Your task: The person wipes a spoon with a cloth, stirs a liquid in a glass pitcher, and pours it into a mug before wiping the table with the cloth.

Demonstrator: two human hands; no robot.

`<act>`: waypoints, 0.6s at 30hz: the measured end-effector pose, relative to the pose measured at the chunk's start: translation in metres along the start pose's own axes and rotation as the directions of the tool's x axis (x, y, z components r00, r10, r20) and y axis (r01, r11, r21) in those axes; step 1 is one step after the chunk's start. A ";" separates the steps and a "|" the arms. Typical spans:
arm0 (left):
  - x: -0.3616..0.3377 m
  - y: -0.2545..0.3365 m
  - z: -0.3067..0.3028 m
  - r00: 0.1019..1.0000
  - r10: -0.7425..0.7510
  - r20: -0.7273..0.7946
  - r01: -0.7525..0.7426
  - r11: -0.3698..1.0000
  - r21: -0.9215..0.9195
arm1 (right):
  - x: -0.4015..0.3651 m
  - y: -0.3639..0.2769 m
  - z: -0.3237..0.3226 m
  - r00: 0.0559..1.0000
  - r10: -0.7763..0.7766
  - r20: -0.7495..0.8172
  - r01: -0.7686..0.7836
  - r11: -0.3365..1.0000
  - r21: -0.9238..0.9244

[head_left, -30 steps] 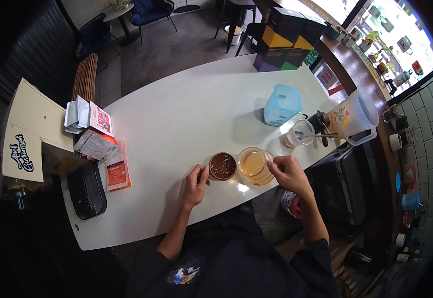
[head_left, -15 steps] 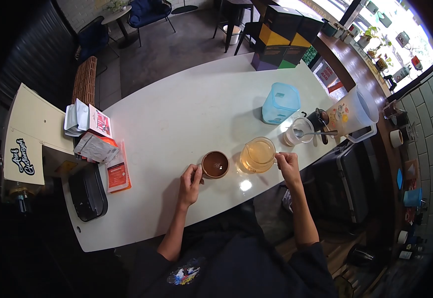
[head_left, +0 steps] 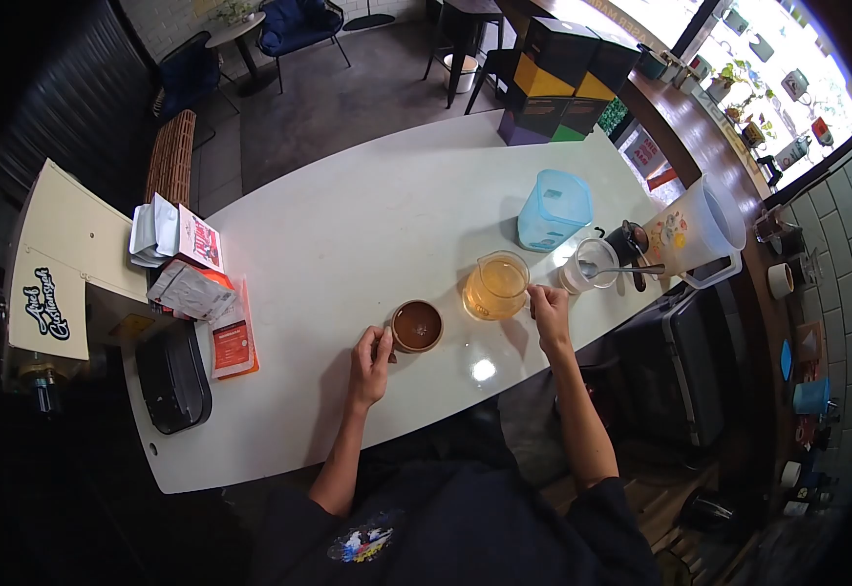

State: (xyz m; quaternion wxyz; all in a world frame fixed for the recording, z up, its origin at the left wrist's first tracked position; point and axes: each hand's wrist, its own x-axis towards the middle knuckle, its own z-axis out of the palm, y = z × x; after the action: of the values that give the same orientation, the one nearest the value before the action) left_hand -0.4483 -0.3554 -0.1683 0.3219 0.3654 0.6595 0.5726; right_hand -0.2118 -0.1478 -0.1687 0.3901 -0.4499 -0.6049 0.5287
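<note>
My left hand is closed on the side of a brown cup, where its handle sits. Inside the cup, brown shows with a small bright glint at its middle. To its right, my right hand grips the handle of a clear glass jug holding pale amber liquid. The jug stands upright beside the cup, a little farther from me, with a gap between them. Just beyond my right hand is a clear container with a spoon lying across it.
Behind the jug, a light blue plastic container stands on the white table. A large translucent pitcher is at the right edge. Coffee pouches and a black tray lie left; stacked boxes stand at the far end.
My right hand has moved the jug away from me and slightly left. The cup, in my left hand, has shifted a little to the left.
</note>
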 end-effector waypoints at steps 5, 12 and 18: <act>0.000 -0.004 -0.001 1.000 0.008 -0.017 -0.008 1.000 0.027 | 0.007 0.010 0.009 0.999 -0.002 -0.036 0.002 1.000 0.012; 0.001 0.003 -0.006 1.000 -0.004 -0.029 0.005 1.000 0.027 | 0.012 0.014 0.006 0.999 0.024 -0.023 -0.022 0.997 0.078; 0.001 -0.007 -0.011 0.999 -0.014 -0.034 0.015 1.000 0.014 | 0.013 0.013 0.005 0.999 0.035 -0.012 -0.033 0.990 0.134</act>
State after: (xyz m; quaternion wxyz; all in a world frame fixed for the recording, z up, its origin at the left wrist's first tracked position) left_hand -0.4592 -0.3606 -0.1739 0.3124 0.3532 0.6714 0.5717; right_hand -0.2184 -0.1359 -0.1827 0.4145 -0.4368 -0.5576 0.5714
